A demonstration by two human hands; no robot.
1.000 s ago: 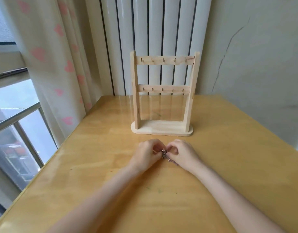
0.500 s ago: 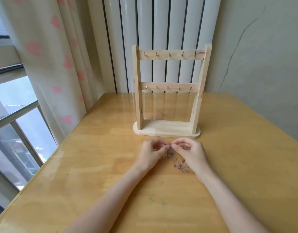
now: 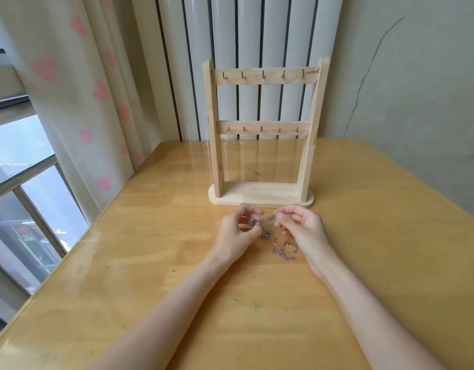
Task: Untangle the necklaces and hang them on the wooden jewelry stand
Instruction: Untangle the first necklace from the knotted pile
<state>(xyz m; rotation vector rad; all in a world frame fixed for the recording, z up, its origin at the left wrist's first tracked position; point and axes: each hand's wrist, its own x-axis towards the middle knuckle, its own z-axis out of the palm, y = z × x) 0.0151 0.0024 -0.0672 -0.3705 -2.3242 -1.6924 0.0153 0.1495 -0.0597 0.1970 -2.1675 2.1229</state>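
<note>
From the head view, the hands had drawn slightly apart since half a second earlier. The left hand (image 3: pixel 237 231) and right hand (image 3: pixel 301 228) each pinched the tangled necklaces (image 3: pixel 268 231), stretched between them above the worktop (image 3: pixel 150 263), just before the wooden jewelry stand (image 3: pixel 261 134).

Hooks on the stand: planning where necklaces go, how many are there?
10: five along the top bar of the stand, five along the lower bar. None looks hidden.
</note>
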